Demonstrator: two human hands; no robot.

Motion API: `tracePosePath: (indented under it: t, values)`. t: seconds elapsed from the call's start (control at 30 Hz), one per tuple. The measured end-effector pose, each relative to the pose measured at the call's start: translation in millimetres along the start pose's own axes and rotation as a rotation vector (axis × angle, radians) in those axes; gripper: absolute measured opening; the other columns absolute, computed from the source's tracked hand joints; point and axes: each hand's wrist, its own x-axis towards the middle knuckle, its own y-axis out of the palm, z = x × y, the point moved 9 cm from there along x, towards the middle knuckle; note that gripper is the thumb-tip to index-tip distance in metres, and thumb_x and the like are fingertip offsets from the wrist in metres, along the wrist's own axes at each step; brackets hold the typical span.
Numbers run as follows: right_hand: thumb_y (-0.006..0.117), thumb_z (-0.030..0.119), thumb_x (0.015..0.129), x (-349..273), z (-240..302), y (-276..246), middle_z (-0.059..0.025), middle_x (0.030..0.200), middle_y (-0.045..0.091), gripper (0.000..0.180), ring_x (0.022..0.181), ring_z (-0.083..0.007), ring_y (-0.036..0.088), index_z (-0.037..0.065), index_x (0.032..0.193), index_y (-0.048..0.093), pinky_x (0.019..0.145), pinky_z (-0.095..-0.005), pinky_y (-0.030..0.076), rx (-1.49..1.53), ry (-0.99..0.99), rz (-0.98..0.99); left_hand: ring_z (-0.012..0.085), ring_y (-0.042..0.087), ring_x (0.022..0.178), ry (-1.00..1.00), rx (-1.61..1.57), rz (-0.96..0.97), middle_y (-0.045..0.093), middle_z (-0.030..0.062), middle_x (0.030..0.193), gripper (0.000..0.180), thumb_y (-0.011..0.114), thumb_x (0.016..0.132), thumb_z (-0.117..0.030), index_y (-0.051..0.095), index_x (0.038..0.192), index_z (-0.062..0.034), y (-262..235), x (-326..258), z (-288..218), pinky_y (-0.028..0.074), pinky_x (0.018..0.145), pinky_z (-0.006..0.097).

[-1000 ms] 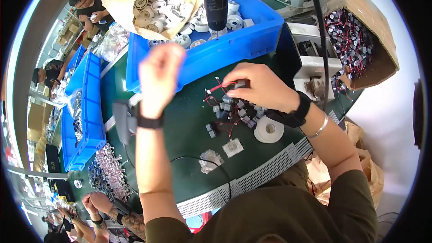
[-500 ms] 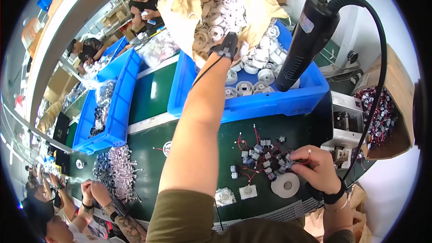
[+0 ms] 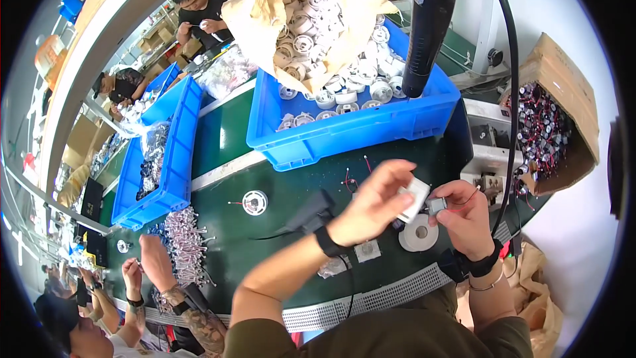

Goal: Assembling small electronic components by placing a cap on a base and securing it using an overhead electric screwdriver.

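You have 2 blue plastic bins (image 3: 424,116) (image 3: 173,152) on your green bench (image 3: 218,136), a black hanging power screwdriver (image 3: 428,23), and an open cardboard box (image 3: 563,103).

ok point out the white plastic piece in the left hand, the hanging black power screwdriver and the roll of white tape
white square plastic piece (image 3: 416,197), head view, its flat face by the fingers
hanging black power screwdriver (image 3: 427,26), head view, mid barrel
roll of white tape (image 3: 419,233), head view, top ring
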Motion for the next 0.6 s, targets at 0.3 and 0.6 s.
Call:
tracePosePath:
  t: [0.3, 0.6]
  values:
    - [0.066, 0.007, 0.080, -34.4, 2.7, -20.4, -0.0106, 0.098, 0.060, 0.029, 0.080, -0.0172, 0.062, 0.000, 0.105, 0.053, 0.069, -0.0279, 0.053, 0.171, -0.050, -0.107, 0.0167, 0.049, 0.114, -0.101, -0.059, 0.063, 0.050, 0.0062, 0.118, 0.052, 0.068, 0.076, 0.004, 0.044, 0.121, -0.0062, 39.5, -21.7, 36.0, 0.042, 0.094, 0.034]
    - [0.064, -0.004, 0.081, -35.2, 9.6, -36.6, -0.0073, 0.095, 0.060, 0.027, 0.078, -0.0149, 0.064, -0.002, 0.106, 0.055, 0.070, -0.0248, 0.053, -0.092, -0.025, -0.179, 0.0324, 0.055, 0.108, 0.212, 0.649, -0.047, 0.055, 0.0188, 0.118, 0.050, 0.080, 0.064, -0.008, 0.056, 0.107, -0.0038, 24.5, -45.1, 37.9, 0.043, 0.093, 0.039]
